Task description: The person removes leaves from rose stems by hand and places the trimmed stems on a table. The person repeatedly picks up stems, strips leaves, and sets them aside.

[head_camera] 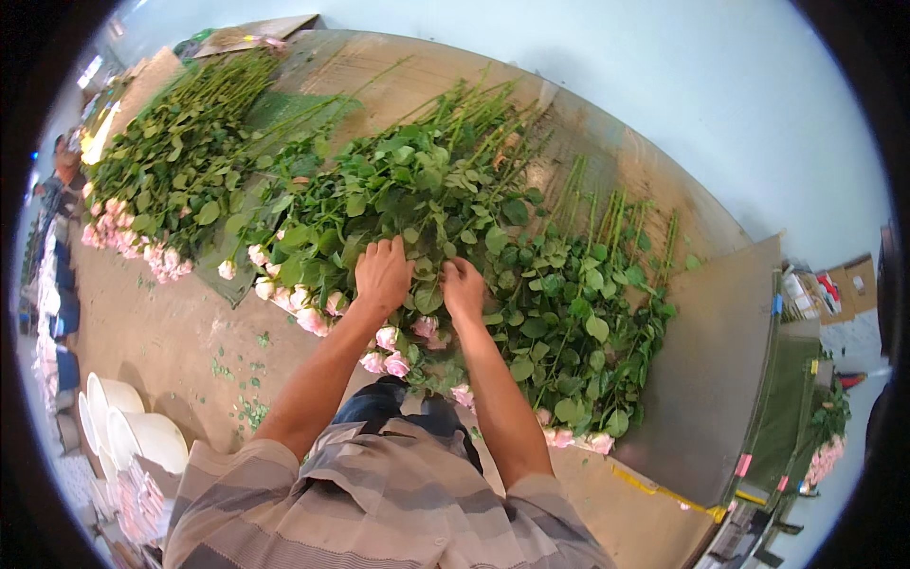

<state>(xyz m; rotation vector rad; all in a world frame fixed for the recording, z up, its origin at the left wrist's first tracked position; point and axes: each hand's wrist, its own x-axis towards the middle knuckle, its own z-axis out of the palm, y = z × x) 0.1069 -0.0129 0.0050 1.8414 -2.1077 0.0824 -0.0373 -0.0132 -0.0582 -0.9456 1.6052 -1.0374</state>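
Note:
Pink roses on long leafy stems lie across the table before me, blooms toward my body and cut ends pointing away. Among the leaves of the middle pile (398, 178), my left hand (384, 276) has its fingers bent down into the foliage; what they touch is hidden. Just to its right is my right hand (463, 290), thumb and fingertips drawn together at a rose leaf or stem; which one I cannot tell. Several pale pink blooms (387, 348) hang below the hands at the near edge. Another pile of roses (576, 320) lies close on the right.
A large rose heap (185, 135) covers the table's left end. A flat grey panel (704, 355) borders the right pile. White buckets (142, 430) stand on the floor at left, near scattered leaf bits (252, 412). A pale wall (675, 92) rises behind the table.

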